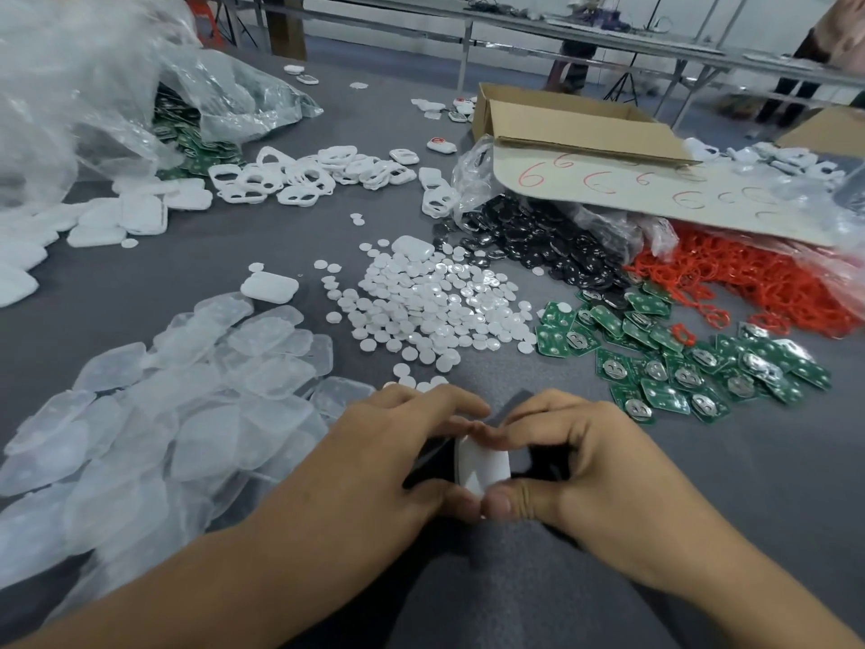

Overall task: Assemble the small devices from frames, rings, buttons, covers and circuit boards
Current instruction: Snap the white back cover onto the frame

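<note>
A small white device shell sits at the near middle of the grey table, gripped from both sides. My left hand holds its left edge, fingers over the top and thumb at the near corner. My right hand pinches its right edge the same way, and the two thumbs meet in front. Beyond lie white round buttons, green circuit boards, red rings, black discs, white frames and translucent covers.
An open cardboard box stands at the back right over a sheet marked with red 6s. Crumpled plastic bags fill the back left. Solid white covers lie at the left. People stand by benches at the far side.
</note>
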Tool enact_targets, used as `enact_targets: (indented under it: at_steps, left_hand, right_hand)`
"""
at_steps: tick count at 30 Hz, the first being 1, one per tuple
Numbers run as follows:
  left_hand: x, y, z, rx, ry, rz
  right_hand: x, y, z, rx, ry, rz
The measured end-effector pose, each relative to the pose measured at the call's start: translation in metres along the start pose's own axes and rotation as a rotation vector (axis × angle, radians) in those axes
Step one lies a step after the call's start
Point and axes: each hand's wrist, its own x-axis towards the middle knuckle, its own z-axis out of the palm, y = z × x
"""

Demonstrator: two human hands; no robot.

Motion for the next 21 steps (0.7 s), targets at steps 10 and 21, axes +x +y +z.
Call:
enact_targets:
  at_steps: [10,21]
  left_hand:
    - [0.002,0.007,-0.001,-0.119,0.005,-0.028]
    - [0.003,0.011,0.001,-0.330,0.099,-0.162]
  right_hand:
    - [-0.004,-0.002,0.011,0.102,0.069,0.006]
    - [-0.009,0.000,0.021,0.383,0.138,0.011]
